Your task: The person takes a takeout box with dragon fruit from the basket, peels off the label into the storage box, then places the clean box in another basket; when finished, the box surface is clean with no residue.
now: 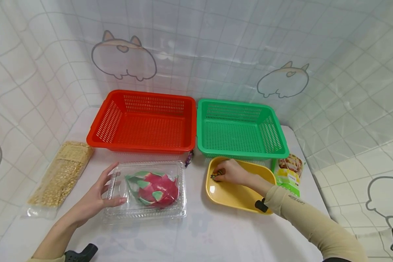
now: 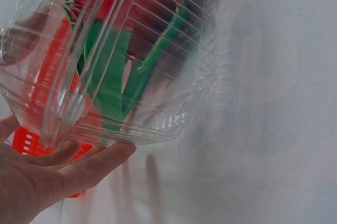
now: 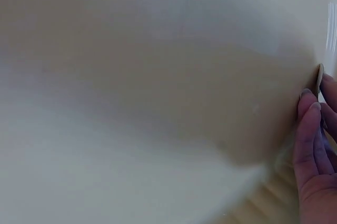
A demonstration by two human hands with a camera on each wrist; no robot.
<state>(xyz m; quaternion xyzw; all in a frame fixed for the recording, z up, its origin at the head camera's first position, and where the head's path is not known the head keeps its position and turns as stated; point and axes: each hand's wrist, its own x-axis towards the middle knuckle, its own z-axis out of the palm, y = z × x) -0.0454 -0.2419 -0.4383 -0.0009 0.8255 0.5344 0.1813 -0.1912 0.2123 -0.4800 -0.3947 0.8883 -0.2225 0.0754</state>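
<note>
In the head view my left hand grips the left end of a clear plastic clamshell box. Through its lid shows a pink dragon fruit with green scales. The left wrist view has the fingers of my left hand along the box's wall and the thumb on its far side. My right hand reaches into a yellow basin and pinches a small dark patterned piece near its left end. From the right wrist, a thin edge of this piece shows between the fingertips; its kind I cannot tell.
A red basket and a green basket stand side by side behind. A purple-wrapped small item lies by the red basket. At left is a bag of pale grains; at right, a green printed packet.
</note>
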